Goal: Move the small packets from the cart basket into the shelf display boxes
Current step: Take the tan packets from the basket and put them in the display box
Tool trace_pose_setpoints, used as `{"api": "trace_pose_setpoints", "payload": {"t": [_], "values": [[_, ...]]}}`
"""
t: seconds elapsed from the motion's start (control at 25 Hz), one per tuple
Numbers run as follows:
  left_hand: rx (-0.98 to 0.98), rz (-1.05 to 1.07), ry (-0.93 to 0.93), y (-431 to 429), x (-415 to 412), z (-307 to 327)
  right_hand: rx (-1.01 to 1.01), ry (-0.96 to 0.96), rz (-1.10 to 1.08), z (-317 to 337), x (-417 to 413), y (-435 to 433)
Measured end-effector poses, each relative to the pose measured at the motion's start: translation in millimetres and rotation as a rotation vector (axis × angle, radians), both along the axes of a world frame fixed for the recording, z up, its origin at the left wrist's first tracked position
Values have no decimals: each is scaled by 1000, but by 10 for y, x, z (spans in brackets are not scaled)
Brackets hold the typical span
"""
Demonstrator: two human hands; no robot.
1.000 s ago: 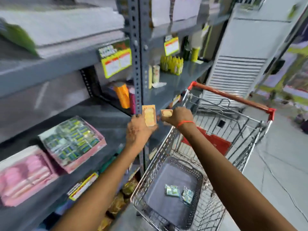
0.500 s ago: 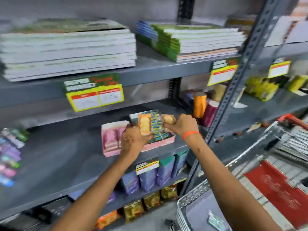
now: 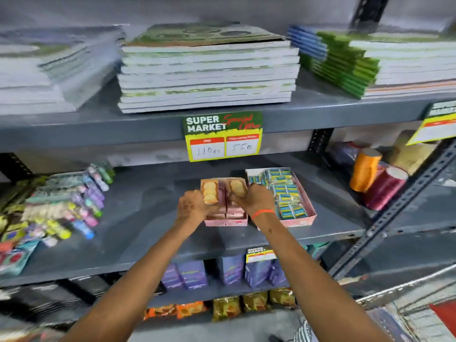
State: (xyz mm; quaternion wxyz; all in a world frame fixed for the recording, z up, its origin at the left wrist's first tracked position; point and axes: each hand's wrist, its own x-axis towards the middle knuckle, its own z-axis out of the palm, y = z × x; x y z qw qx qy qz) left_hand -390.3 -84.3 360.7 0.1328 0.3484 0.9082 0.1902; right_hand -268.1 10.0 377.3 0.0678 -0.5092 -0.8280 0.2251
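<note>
My left hand point(image 3: 192, 208) grips a small orange packet point(image 3: 209, 192) with biscuit pictures, held upright over a pink display box point(image 3: 227, 219) on the middle shelf. My right hand point(image 3: 254, 201), with an orange band at the wrist, holds a second such packet point(image 3: 238, 187) over the same box. Both hands hide most of that box's contents. To its right stands a second pink display box point(image 3: 309, 213) filled with several blue-green packets point(image 3: 283, 191). The wire cart basket point(image 3: 404, 290) shows only as a rim at the lower right.
Stacks of notebooks point(image 3: 207, 70) fill the upper shelf above a yellow-green price tag point(image 3: 223, 137). Loose colourful packets point(image 3: 61, 206) lie at the shelf's left. Orange and red spools point(image 3: 365, 169) stand right, past a slanted steel upright point(image 3: 407, 206). Purple boxes point(image 3: 192, 275) sit below.
The view has swung left from the cart to the shelf. Both hands, each still holding a packet, have moved from in front of the blue-green box to over the left pink box.
</note>
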Motion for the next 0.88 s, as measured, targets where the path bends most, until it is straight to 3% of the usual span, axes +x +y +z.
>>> {"api": "trace_pose_setpoints", "payload": {"t": [0.56,0.88], "values": [[-39,-181,236,166,-55,-287,38,-13,93,-192,-4,-51],[63,-248,23,179,-269,-438,0,-19,103,-222,-45,9]]}}
